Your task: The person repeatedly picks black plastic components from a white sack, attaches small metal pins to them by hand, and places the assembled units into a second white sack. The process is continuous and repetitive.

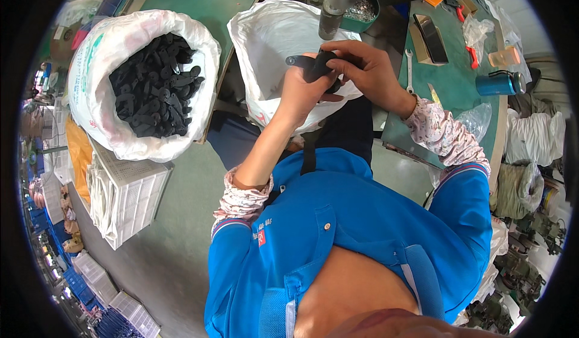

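My left hand [299,94] is closed around black plastic parts [318,66], one flat rounded end with a hole sticking out to the left. The fingertips of my right hand [369,75] pinch the upper right side of the same parts. How many pieces are in my fingers is hard to make out. Both hands are over a white woven bag [259,54] with its mouth spread wide. Just above them is the blunt metal tip of a machine [330,21]. To the left stands another white bag [90,90], filled with similar black plastic parts [160,90].
Behind the machine tip, a green bin [369,19] holds small shiny metal pieces. On the green bench [395,127] at right lie a wrench [409,69], a phone [430,39] on a stand and a blue flask [499,83]. A white crate [142,202] stands at left.
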`<state>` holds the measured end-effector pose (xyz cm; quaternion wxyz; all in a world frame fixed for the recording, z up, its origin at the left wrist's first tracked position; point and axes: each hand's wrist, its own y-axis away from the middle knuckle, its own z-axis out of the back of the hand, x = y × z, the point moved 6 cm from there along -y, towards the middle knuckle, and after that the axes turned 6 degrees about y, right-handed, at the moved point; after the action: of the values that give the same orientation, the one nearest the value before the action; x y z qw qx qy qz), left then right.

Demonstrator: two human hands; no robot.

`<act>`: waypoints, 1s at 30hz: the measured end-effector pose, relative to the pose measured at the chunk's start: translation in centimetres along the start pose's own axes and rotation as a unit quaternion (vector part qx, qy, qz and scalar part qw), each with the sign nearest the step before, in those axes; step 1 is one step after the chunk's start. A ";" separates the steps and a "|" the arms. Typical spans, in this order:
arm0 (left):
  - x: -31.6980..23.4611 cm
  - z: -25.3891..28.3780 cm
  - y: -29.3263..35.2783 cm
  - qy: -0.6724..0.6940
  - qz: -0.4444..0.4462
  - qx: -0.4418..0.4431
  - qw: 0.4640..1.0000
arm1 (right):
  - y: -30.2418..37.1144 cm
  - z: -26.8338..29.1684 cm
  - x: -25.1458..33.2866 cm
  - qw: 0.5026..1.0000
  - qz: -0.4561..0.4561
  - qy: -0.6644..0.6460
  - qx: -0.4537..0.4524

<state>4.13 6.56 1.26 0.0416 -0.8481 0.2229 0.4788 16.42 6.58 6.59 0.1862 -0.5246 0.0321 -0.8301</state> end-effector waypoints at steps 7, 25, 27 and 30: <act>0.1 0.9 0.2 0.043 0.020 -0.021 0.999 | -6.4 6.6 3.1 0.984 0.015 -0.138 -0.112; -1.3 1.1 -0.1 0.233 -0.050 0.006 0.971 | -0.4 1.2 -0.7 0.988 -0.141 -0.046 0.037; -1.0 0.7 -0.2 0.210 -0.055 0.009 0.976 | 0.1 -0.5 -0.8 0.987 -0.147 0.021 0.061; -0.9 0.0 -0.1 0.211 -0.055 0.037 0.975 | 0.1 -1.1 -1.6 0.996 -0.080 -0.028 0.031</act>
<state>3.83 6.94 1.98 0.0516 -0.9388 0.1975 0.2775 16.08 6.85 4.63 0.1363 -0.5425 -0.0410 -0.8279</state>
